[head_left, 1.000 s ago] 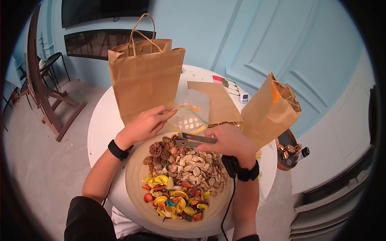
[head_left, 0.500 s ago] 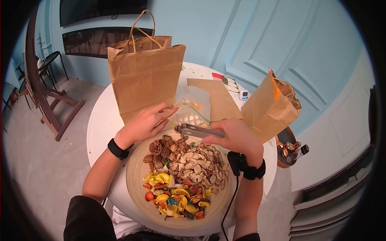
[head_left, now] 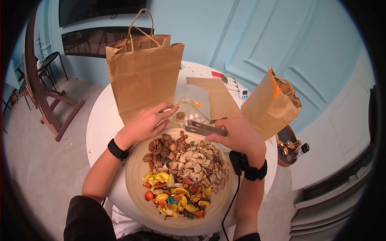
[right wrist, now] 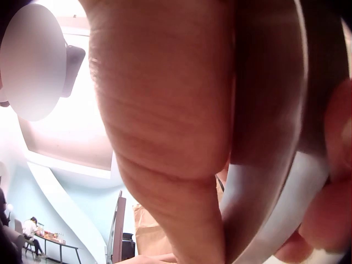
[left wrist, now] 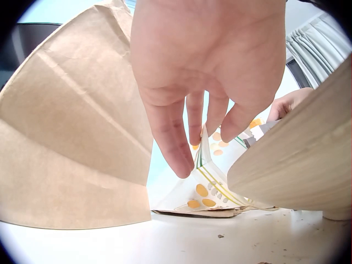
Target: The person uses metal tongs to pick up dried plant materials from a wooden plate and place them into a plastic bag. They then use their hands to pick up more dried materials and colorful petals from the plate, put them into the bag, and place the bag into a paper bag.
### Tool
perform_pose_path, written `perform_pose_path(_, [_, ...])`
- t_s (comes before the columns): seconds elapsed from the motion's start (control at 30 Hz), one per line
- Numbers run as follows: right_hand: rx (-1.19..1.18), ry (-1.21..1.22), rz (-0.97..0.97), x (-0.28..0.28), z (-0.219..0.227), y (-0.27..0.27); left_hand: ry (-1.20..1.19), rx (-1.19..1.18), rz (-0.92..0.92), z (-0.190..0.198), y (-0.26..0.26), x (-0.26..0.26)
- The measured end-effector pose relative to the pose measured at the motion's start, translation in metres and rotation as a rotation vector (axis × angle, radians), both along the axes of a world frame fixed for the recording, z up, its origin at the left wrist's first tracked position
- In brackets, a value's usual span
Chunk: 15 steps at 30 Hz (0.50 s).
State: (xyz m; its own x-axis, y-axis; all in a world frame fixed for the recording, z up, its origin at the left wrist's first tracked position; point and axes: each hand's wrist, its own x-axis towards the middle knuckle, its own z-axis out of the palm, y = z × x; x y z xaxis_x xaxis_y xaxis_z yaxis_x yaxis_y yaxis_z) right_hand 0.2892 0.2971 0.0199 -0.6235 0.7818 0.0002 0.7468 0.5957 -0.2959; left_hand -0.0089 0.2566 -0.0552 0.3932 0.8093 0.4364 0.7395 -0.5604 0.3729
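Note:
My left hand (head_left: 150,122) holds the edge of a clear zip bag (head_left: 197,96) printed with orange shapes and pale dots. In the left wrist view, the fingers reach down to the lip of the bag (left wrist: 206,190). My right hand (head_left: 241,134) grips metal tongs (head_left: 204,128), their tips at the bag's front beside the plate's far rim. A small pinecone (head_left: 180,115) shows at the bag, left of the tong tips. More pinecones (head_left: 155,147), pale dried slices (head_left: 197,164) and colourful dried petals (head_left: 181,199) lie on the round wooden plate (head_left: 134,193).
A tall brown paper bag (head_left: 144,80) with handles stands at the back left. Another paper bag (head_left: 263,106) leans at the right. Flat brown paper (head_left: 221,96) and a small white timer (head_left: 243,93) lie behind the zip bag. A side tray (head_left: 285,160) sits low at right.
The tongs went from over the plate to the zip bag with a pinecone and let it go; it now shows at the bag. The right hand shifted slightly right. The left hand stayed put.

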Motion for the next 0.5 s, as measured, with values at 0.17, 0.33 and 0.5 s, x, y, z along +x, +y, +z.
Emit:
perform_pose_path(0.17, [-0.055, -0.012, 0.032, -0.006, -0.011, 0.005, 0.005, 0.015, -0.008, 0.0, -0.001, 0.0])
perform_pose_path(0.33, [-0.042, -0.052, 0.057, -0.014, -0.019, 0.005, 0.001, 0.009, -0.001, 0.003, -0.002, 0.0])
perform_pose_path(0.5, [-0.025, -0.026, 0.072, -0.017, -0.031, 0.007, -0.009, -0.021, 0.012, 0.003, -0.002, -0.002])
